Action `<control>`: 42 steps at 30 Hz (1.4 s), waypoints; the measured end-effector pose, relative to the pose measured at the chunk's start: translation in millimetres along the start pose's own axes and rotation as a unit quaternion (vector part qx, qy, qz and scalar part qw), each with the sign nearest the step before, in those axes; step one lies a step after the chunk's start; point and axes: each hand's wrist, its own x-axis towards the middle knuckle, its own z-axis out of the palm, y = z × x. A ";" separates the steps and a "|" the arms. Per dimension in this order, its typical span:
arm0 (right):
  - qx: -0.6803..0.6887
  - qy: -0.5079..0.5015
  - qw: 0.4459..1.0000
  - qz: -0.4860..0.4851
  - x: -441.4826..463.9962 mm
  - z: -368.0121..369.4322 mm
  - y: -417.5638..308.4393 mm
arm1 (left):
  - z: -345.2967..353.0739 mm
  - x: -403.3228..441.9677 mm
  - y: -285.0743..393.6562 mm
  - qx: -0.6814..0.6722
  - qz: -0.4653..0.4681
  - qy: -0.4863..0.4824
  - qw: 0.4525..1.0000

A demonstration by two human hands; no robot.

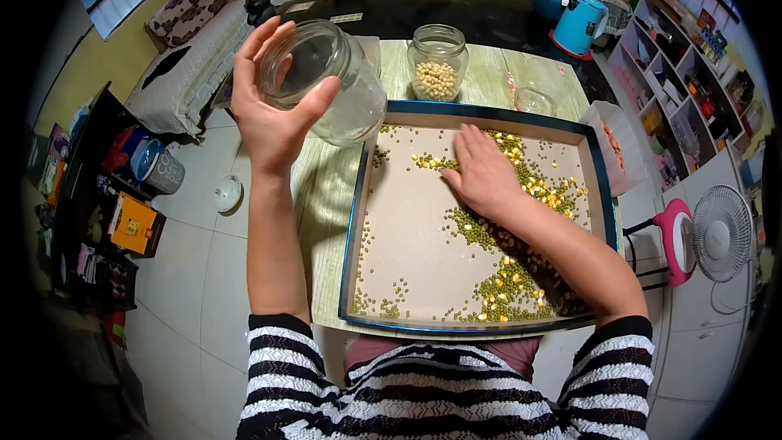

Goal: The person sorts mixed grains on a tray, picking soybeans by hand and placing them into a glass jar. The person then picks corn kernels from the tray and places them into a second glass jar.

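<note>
My left hand (275, 118) is wrapped round the neck of a glass jar (352, 106), which is tilted with its mouth toward me. No beans show inside that jar. My right hand (486, 171) lies flat, fingers stretched out, on the floor of a shallow box lid (399, 220) with dark blue edges. Green mung beans (513, 281) and yellow corn kernels (550, 193) are spread mostly over the lid's right half, under and beside that hand. Part of the pile is hidden by my right forearm. A few loose mung beans lie along the left side.
Behind the lid stands an upright glass jar (438, 65) partly filled with pale round beans. A clear tub (611, 147) with reddish pieces sits at the right. Farther off are a blue kettle (580, 20), a white fan (721, 232) and a shelf unit (684, 90).
</note>
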 end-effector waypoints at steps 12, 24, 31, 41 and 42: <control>0.074 -0.030 0.997 -0.023 -9.9 11.0 -5.9 | 21.1 -12.1 -5.8 -0.009 -0.020 -0.060 0.998; 0.148 0.033 0.985 0.084 -50.4 -8.6 91.0 | 52.8 -37.0 -17.3 -0.007 -0.093 -0.187 0.978; 0.155 0.004 0.986 0.054 -57.6 1.1 77.6 | 56.1 -43.0 -32.2 0.018 -0.112 -0.213 0.971; 0.186 -0.006 0.980 -0.065 -63.8 -37.2 65.5 | 61.0 -47.9 -39.5 -0.019 -0.120 -0.196 0.973; 0.194 -0.002 0.980 -0.040 -57.5 -38.2 69.3 | 62.2 -48.3 -39.4 -0.019 -0.119 -0.197 0.973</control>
